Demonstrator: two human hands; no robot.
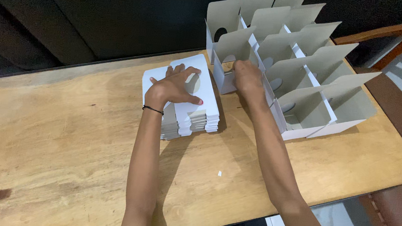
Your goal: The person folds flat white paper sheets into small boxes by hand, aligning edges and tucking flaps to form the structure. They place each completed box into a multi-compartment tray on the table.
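Head view: pressing flat card sheets, gripping a folded box.

Left hand, fingers spread wide, flat on white card stack at table middle. Right hand, curled on nearest box at 1 o'clock. Could tip stack sideways, or bend thin card by squeezing hard.

Stack of flat white die-cut carton blanks, rounded tabs and a round cutout on the top sheet, lies flat under the left hand, palm down and fingers spread over it. Just right of that, an erected grey-white carton, upright, flaps raised, first in a row of folded cartons, pinched at its near wall by the right hand.
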